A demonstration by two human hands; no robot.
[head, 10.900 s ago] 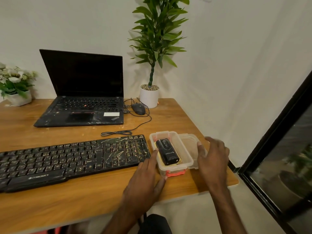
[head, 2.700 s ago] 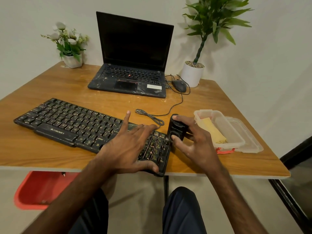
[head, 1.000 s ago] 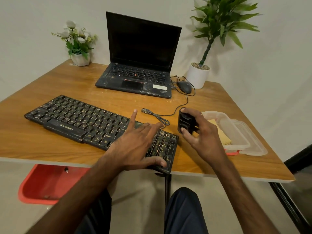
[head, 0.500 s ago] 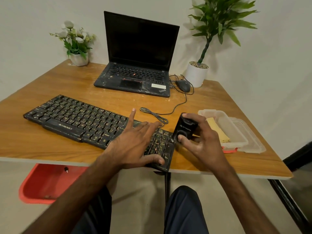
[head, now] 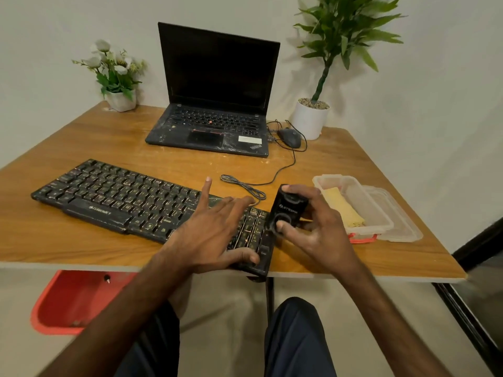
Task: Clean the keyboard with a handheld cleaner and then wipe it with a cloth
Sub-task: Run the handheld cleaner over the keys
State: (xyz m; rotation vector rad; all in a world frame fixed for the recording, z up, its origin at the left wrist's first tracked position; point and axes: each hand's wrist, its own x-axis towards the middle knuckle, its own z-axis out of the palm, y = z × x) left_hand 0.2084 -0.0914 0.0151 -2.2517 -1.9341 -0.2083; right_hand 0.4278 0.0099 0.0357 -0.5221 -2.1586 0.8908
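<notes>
A black keyboard [head: 117, 197] lies slanted across the wooden table [head: 81, 240], its right end at the front edge. My left hand [head: 215, 229] rests flat on the right end of the keys, fingers spread, thumb at the near edge. My right hand [head: 315, 229] grips a small black handheld cleaner [head: 287, 210], which is tilted down against the keyboard's right end. A folded yellow cloth [head: 344, 210] lies in a clear plastic box [head: 362, 197] just right of my right hand.
An open black laptop [head: 215, 123] stands at the back, with a wired mouse [head: 290, 137] and a coiled cable [head: 245, 186] beside it. A potted plant [head: 313, 115] and a flower pot [head: 119, 99] stand against the wall. The box's lid [head: 397, 216] lies under it. A red bin [head: 73, 300] sits below the table.
The cleaner in my right hand has dropped from above the table to the keyboard's right end over the last second. My left hand has stayed flat on the keys.
</notes>
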